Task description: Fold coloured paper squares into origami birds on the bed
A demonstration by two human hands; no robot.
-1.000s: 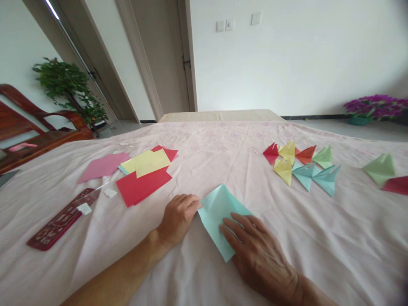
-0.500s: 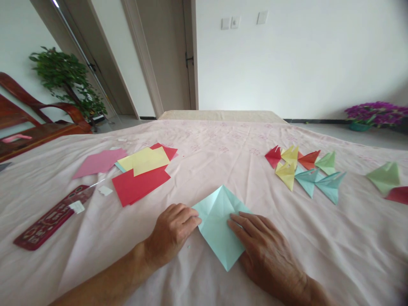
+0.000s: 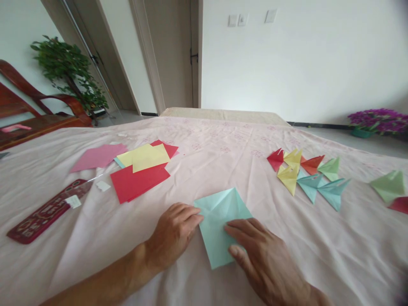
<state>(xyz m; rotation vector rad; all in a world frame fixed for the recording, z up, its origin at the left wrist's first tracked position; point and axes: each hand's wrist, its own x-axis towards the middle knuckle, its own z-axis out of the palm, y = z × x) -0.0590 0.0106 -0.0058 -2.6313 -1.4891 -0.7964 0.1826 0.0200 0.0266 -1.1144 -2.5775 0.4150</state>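
A light turquoise square of origami paper (image 3: 219, 242) with crease lines lies on the cloth in front of me. My left hand (image 3: 177, 236) pinches its left edge, the fingers bent together and the thumb hidden. My right hand (image 3: 264, 255) rests on the right part of the sheet with the fingers stretched out and the thumb apart. Part of the paper's right side is hidden beneath that hand.
Loose sheets lie at left: red paper (image 3: 140, 182), yellow paper (image 3: 151, 157) and pink paper (image 3: 98, 156). Near them is a dark red patterned packet (image 3: 44, 214). Several folded paper pieces, including a turquoise one (image 3: 334, 191), sit at right on the pink tablecloth (image 3: 216, 148).
The turquoise paper has turned clockwise, its near corner swinging left. My right hand has shifted slightly and its thumb now shows on top. My left hand stays at the left edge.
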